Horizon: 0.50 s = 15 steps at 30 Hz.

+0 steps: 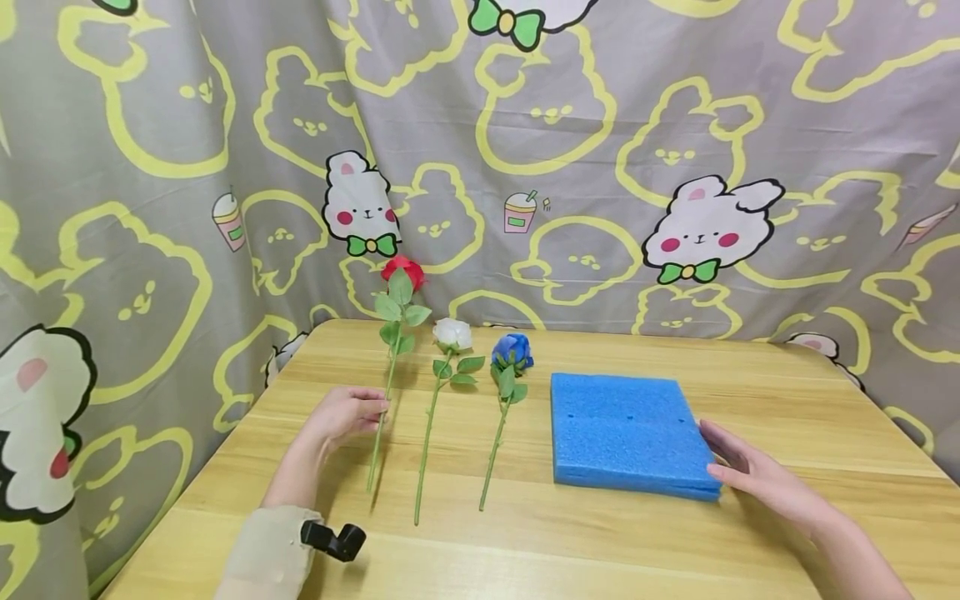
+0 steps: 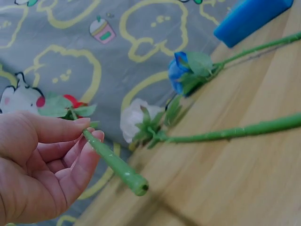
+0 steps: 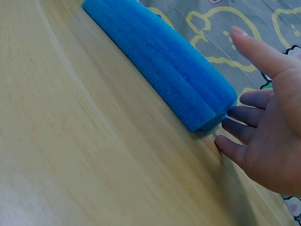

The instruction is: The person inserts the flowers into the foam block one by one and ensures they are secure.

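My left hand (image 1: 347, 414) pinches the green stem of a red rose (image 1: 402, 272) between thumb and fingers. In the left wrist view the stem's cut end points toward the camera, raised off the table. Right of it lie a white rose (image 1: 452, 335) and then a blue rose (image 1: 512, 352), both with leafy green stems toward me. A blue foam block (image 1: 630, 429) with small holes in its top lies flat further right. Beside its right edge is my right hand (image 1: 765, 479), fingers extended and thumb spread; the right wrist view shows the fingertips at the block's end.
The wooden table (image 1: 450, 558) carries everything. A grey curtain (image 1: 450, 125) with yellow outlines and white cartoon animals hangs behind and to the left. A black mount (image 1: 333, 540) is fixed at my left wrist over the sleeve.
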Tool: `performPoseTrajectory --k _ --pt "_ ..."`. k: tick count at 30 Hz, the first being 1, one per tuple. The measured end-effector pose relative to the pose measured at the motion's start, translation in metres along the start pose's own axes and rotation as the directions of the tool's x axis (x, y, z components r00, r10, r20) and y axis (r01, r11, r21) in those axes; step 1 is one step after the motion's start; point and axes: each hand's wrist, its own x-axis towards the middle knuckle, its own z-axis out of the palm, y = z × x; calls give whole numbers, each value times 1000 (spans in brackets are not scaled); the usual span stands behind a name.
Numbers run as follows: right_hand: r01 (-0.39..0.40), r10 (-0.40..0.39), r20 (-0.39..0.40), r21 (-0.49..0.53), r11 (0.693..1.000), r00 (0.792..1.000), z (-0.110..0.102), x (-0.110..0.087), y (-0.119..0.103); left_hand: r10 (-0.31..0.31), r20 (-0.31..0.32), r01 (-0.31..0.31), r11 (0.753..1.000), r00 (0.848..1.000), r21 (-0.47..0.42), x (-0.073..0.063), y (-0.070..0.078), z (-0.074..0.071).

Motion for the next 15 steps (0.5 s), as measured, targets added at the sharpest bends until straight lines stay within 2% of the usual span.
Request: performPoseTrajectory --k 6,15 --pt "41 -44 36 62 997 998 0 1 1 45 12 -45 999 999 9 1 11 9" --pt "-2 -2 49 89 996 999 -1 1 -1 64 9 -64 998 998 5 2 18 22"
